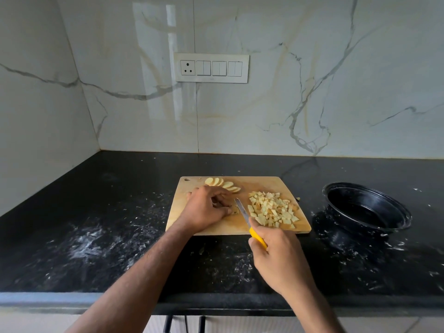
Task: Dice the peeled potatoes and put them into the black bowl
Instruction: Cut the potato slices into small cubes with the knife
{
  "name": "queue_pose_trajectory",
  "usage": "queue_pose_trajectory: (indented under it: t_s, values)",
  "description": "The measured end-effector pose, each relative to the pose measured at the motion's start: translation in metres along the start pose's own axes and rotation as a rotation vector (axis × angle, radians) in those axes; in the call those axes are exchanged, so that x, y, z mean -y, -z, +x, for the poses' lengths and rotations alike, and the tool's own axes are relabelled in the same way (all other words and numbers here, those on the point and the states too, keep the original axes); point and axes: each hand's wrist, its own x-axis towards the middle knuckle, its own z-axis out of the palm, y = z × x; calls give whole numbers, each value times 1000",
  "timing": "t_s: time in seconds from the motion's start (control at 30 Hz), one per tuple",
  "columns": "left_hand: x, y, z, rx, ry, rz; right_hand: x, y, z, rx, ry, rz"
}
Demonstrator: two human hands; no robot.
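Mid-frame on the cutting board (223, 227), left hand (206, 207) curls over a potato piece (235, 209) while right hand (276, 251) grips the knife (242, 211), so I'd keep fingertips tucked, cuts even, then scoop the diced pile (274, 210) into the black bowl (365, 207) at right.

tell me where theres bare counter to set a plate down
Free: counter behind the board; the strip between board and black bowl; the floury stretch left of the board. Crowded: the board itself, with slices, dice, both hands and knife.
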Motion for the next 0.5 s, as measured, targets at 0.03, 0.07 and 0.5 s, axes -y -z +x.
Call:
queue_pose_trajectory:
  t_s: [0.03, 0.07, 0.5]
  values:
    - [0, 0, 0, -8, 4, -12, 3, -4, 2, -2, 9, -22]
    - [-1, 0, 0, -19, 5, -19, 4, -7, 4, 0, 18, -37]
    - [6, 0, 4, -39, 17, 21, 3, -15, 8, 58, 43, -193]
